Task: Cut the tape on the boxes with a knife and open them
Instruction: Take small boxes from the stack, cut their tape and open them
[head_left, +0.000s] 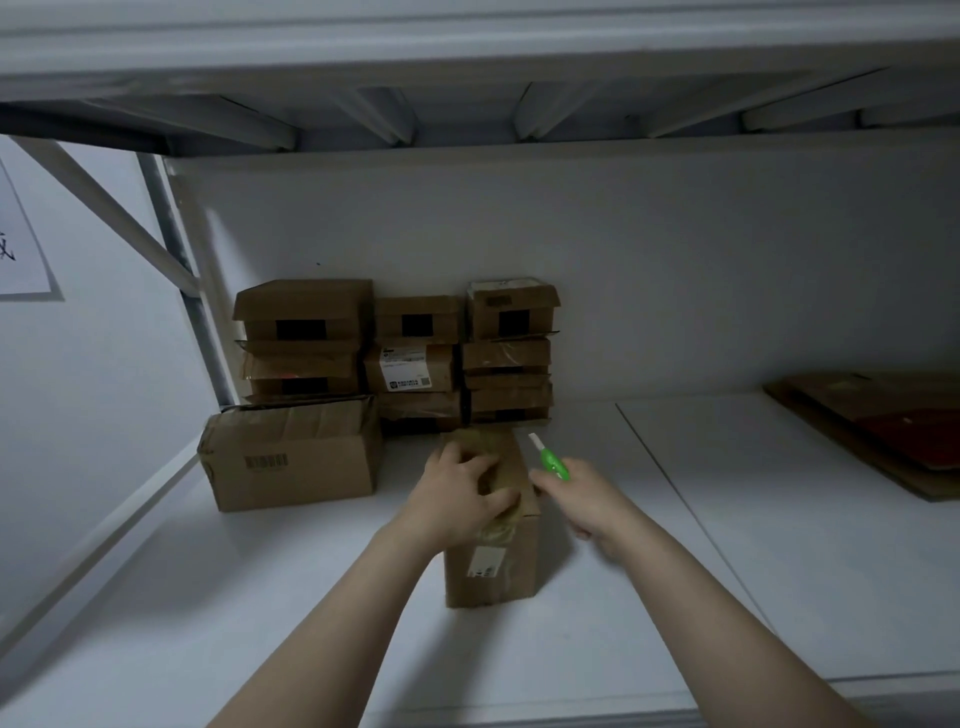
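Note:
A small taped cardboard box (491, 564) stands upright on the white shelf (675, 597), in the middle. My left hand (457, 499) rests on its taped top, fingers curled over the top edges. My right hand (584, 501) is just right of the box and grips a green utility knife (551, 463). The white blade tip points up and away, beside the box's top right edge.
A larger taped box (291, 452) sits to the left. Behind it, several smaller boxes (415, 358) are stacked against the back wall. Flattened cardboard (883, 426) lies at the far right. A shelf deck (467, 78) hangs overhead, and a steel upright (187, 291) stands at left.

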